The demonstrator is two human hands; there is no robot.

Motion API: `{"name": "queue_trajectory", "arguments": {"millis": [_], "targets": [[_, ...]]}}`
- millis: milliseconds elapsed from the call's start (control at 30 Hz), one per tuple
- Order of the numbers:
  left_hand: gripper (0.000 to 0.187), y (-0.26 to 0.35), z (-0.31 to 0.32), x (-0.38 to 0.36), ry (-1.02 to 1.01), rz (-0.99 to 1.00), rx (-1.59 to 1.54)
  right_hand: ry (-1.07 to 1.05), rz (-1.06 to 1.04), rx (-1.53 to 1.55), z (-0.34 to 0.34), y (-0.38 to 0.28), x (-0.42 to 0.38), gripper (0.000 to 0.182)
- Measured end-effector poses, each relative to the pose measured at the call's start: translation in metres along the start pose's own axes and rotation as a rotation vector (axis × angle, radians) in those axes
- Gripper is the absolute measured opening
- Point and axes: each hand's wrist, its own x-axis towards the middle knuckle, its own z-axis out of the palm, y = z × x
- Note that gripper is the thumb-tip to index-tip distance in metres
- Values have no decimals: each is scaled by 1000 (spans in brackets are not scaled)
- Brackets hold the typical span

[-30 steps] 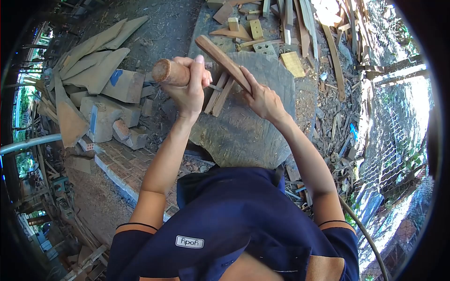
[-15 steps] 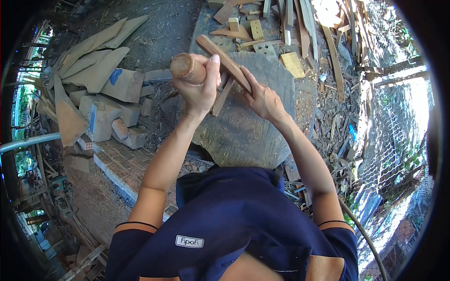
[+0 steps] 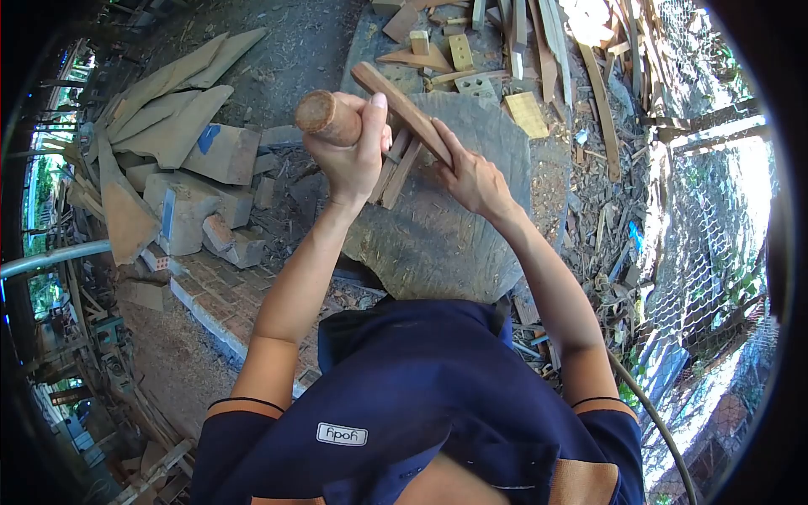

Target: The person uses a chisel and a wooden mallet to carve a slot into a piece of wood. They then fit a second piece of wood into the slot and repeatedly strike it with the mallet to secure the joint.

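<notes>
My left hand (image 3: 349, 164) is wrapped round a thick, round wooden handle (image 3: 332, 118), its flat end tilted up toward me. A thin dark part shows below that fist, but the rest of the tool is hidden. To its right, my right hand (image 3: 475, 181) grips the near end of a squared wooden stick (image 3: 400, 105), which slants away to the upper left. Beneath the stick, narrow wood pieces (image 3: 397, 177) lie on a large chopping block (image 3: 438, 244) with a worn, chip-strewn top.
Small wood blocks (image 3: 460, 52) and a yellowish offcut (image 3: 526, 115) lie beyond the block. Long strips (image 3: 602, 109) and scraps cover the ground at right, near wire mesh (image 3: 699, 227). Stone-like slabs (image 3: 181, 126) and a brick edging (image 3: 219, 295) are at left.
My left hand has shifted slightly left with the wooden handle, showing more of the narrow wood pieces below. My right hand and the stick stay almost still.
</notes>
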Motion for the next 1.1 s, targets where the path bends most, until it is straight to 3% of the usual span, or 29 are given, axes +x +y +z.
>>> {"name": "queue_trajectory", "arguments": {"millis": [267,367,433,500,567,633,667,700,767,833,900,967,1033,1067,1100], "targets": [[17,-9,8,-6,-29,80,214,-4,-11,24,-5,2,4,68],[15,-10,15,-5,-8,84,275,-34,-11,292,-40,-16,5,61],[15,-11,18,-6,-7,123,345,-26,16,474,-103,-72,-22,63],[16,-11,18,-8,6,83,372,353,-482,464,-141,-100,-38,62],[14,-7,19,-4,48,-7,252,519,-639,528,-165,-125,-55,61],[13,2,24,-3,-13,77,288,455,-651,341,-167,-128,-71,58],[11,6,31,-4,46,206,282,358,-636,67,-161,-124,-74,55],[10,10,35,-5,107,333,277,366,-645,62,-164,-121,-74,55],[8,-1,28,-8,82,295,338,-37,-407,-154,-173,-112,-73,55],[11,4,30,-13,22,115,253,21,-428,-80,-177,-116,-79,58],[12,2,26,-12,-57,174,328,273,-691,270,-178,-122,-80,60],[14,2,27,-10,-9,180,416,313,-704,315,-176,-131,-85,59],[14,-1,23,-11,9,171,322,-239,-153,-79,-174,-135,-85,59],[14,-7,16,-14,-6,106,264,-227,-154,-80,-171,-125,-84,59],[14,-14,16,-11,-12,58,195,-56,-301,12,-169,-105,-76,59]]}}
